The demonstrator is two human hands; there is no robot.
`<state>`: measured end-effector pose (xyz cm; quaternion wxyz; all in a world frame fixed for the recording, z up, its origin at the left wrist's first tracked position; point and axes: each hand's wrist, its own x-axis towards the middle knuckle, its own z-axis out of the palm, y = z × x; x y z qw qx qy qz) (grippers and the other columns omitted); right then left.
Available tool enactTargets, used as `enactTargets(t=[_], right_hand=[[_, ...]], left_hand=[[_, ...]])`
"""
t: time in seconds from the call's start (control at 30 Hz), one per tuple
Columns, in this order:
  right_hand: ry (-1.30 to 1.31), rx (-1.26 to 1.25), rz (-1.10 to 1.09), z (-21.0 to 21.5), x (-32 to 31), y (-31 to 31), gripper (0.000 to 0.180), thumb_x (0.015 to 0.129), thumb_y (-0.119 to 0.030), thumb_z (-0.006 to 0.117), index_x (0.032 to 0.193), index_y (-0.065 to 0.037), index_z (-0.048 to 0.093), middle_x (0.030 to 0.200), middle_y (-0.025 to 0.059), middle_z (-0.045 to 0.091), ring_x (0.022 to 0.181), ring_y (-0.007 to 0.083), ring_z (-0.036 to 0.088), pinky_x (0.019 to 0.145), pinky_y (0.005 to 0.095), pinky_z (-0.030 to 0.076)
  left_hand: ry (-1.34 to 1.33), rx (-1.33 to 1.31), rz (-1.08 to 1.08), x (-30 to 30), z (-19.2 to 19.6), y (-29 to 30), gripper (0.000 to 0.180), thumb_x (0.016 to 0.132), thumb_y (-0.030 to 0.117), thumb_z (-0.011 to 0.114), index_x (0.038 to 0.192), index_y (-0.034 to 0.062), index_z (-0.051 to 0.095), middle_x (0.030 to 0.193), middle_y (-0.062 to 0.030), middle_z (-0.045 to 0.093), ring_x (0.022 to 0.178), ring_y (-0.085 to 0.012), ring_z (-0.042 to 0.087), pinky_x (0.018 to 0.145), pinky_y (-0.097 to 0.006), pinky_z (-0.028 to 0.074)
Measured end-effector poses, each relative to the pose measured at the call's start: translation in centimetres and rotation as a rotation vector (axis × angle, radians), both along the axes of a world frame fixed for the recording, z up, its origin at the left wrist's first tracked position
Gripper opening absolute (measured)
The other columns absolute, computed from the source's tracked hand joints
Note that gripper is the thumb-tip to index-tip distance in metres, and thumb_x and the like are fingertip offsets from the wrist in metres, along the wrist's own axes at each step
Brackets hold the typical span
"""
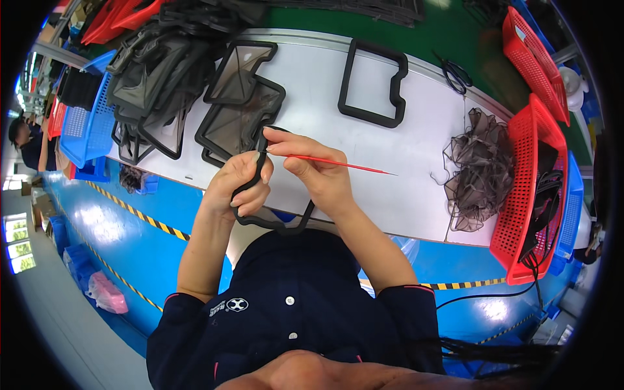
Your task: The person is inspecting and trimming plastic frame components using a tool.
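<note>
My left hand [242, 182] is closed around one side of a black frame [289, 229] with rounded corners, held just in front of my body at the table edge. In my right hand [322, 172] lies a thin red stick [348, 165] with a fine dark point, aimed away to the right. The thumb and forefinger of that hand pinch at the upper part of the same frame, so both hands meet there. What the fingertips press on is hidden. Just beyond my hands lie two dark mesh-covered frames [240, 120], partly overlapping.
An empty-centred black frame [348, 75] lies farther back on the white table [309, 78]. Mesh-covered frames [146, 81] are heaped at left beside a blue basket [84, 133]. Right of me are crumpled dark mesh pieces [478, 172], a red basket [520, 195] and black-handled scissors [457, 77].
</note>
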<state>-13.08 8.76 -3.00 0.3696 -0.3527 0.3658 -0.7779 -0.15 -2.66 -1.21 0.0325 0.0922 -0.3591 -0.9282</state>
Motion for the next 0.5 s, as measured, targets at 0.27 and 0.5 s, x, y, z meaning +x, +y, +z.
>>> enactTargets(t=[0.27,0.5], right_hand=[[-0.016,-0.007,-0.025,0.02,0.36,0.04,0.024,0.085,-0.018,0.061,0.101,-0.001,0.064,0.110,0.0186,0.061,0.108,0.0247,0.056,0.094,0.0344,0.042],[0.012,-0.025,-0.002,-0.11,0.38,0.38,0.023,0.085,-0.019,0.061,0.100,-0.002,0.064,0.112,0.0191,0.059,0.107,0.0247,0.056,0.093,0.0339,0.042]], left_hand=[[0.027,-0.065,-0.052,0.03,-0.01,-0.12,0.033,0.094,0.032,0.046,0.081,0.0018,0.050,0.040,0.0049,0.031,0.030,-0.0050,0.030,0.031,-0.019,0.021],[0.019,-0.125,-0.060,0.10,0.09,-0.26,0.033,0.093,0.032,0.046,0.081,0.0013,0.052,0.040,0.0045,0.032,0.030,-0.0049,0.031,0.032,-0.018,0.024]])
